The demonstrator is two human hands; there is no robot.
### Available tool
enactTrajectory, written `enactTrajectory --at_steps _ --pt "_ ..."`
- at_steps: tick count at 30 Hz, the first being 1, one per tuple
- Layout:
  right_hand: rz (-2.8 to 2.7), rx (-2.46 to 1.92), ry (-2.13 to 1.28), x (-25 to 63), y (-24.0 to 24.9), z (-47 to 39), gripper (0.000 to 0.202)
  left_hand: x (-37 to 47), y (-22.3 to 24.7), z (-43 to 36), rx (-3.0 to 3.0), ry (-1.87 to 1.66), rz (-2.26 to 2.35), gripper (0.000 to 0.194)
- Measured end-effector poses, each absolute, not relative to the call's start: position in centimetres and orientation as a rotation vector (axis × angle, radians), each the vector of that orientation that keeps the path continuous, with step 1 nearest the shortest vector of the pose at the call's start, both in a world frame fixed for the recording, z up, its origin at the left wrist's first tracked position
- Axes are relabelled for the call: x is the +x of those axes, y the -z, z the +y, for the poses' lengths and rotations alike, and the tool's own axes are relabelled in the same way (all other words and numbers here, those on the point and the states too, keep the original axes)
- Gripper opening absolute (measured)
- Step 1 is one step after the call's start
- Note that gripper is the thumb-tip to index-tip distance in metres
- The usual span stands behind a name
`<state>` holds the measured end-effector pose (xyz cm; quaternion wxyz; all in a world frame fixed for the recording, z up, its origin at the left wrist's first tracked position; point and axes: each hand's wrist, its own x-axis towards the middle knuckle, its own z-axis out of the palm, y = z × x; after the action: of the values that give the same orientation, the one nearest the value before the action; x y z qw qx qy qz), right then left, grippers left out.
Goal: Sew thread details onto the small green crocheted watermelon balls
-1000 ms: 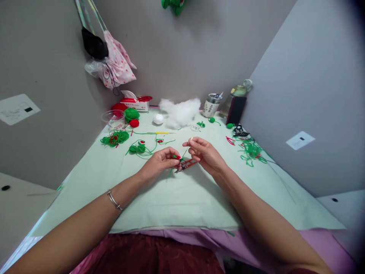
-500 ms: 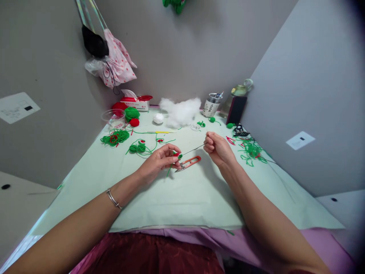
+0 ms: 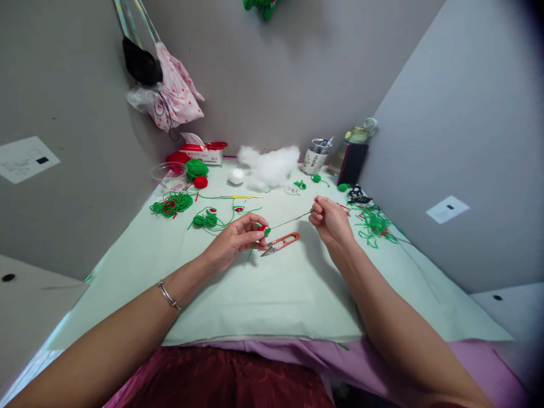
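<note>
Between the thumb and fingers of my left hand (image 3: 238,239) is a small red and green crocheted piece (image 3: 264,229), with a green yarn tail hanging below it. A thin dark thread (image 3: 291,220) runs taut from the piece up to my right hand (image 3: 331,220), whose fingers are pinched on its far end. Whether a needle sits inside that pinch is hidden. On the table just under the thread lies a pair of orange-handled thread snips (image 3: 281,243), near my left fingertips and untouched.
Behind the hands lie a yellow crochet hook (image 3: 241,197), green yarn pieces (image 3: 204,220) and white stuffing (image 3: 270,167). Tangled green yarn lies at left (image 3: 172,205) and right (image 3: 376,225). A pen tin (image 3: 315,157), a bottle (image 3: 357,135) and a dark phone-like slab (image 3: 352,164) stand at the back right.
My right hand has moved slightly to the right, away from my left hand, and the thread between them is longer. My left hand stays nearly still with the crocheted piece.
</note>
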<state>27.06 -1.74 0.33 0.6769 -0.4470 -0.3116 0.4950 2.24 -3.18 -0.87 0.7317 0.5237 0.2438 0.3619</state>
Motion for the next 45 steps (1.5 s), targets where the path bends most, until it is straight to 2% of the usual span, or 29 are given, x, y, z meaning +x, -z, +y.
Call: enactTrajectory --at_steps 3,9,13,17,22,25,28,34,39,45 --pt "-0.863 -1.021 -1.106 26.2 -0.9 -2.3 0.014 2.3 0.9 -3.0 1.086 -0.811 0.519 0.02" --pt "-1.57 -0.992 -1.091 23.0 -1.5 -4.7 0.025 2.4 0.9 -3.0 1.032 -0.783 0.505 0.024" --pt "-1.843 -1.031 -0.995 21.9 -0.4 -5.5 0.028 2.6 1.1 -3.2 1.065 -0.766 0.536 0.03" --pt "-1.755 -1.09 -0.938 21.5 0.3 -5.4 0.023 2.8 1.3 -3.3 1.124 -0.769 0.595 0.036" --pt "-1.563 -1.13 -1.133 21.4 -0.3 -5.3 0.026 2.7 1.3 -3.1 1.175 -0.841 0.649 0.027" --pt "-1.527 -1.115 -1.136 21.4 -0.6 -5.2 0.027 2.6 1.3 -2.9 1.165 -0.854 0.68 0.024" --pt "-1.529 -1.137 -0.982 21.7 -0.8 -5.2 0.02 2.6 1.2 -2.9 1.144 -0.871 0.706 0.023" --pt "-1.843 -1.177 -0.35 22.3 -1.2 -5.4 0.01 2.6 1.0 -2.9 1.099 -0.905 0.736 0.023" --pt "-1.993 -1.19 -0.14 22.3 -0.9 -5.5 0.01 2.5 0.8 -2.9 1.072 -0.924 0.741 0.024" --pt "-2.062 -1.219 -0.073 22.4 -1.0 -5.7 0.012 2.4 0.6 -2.9 1.067 -0.931 0.752 0.022"
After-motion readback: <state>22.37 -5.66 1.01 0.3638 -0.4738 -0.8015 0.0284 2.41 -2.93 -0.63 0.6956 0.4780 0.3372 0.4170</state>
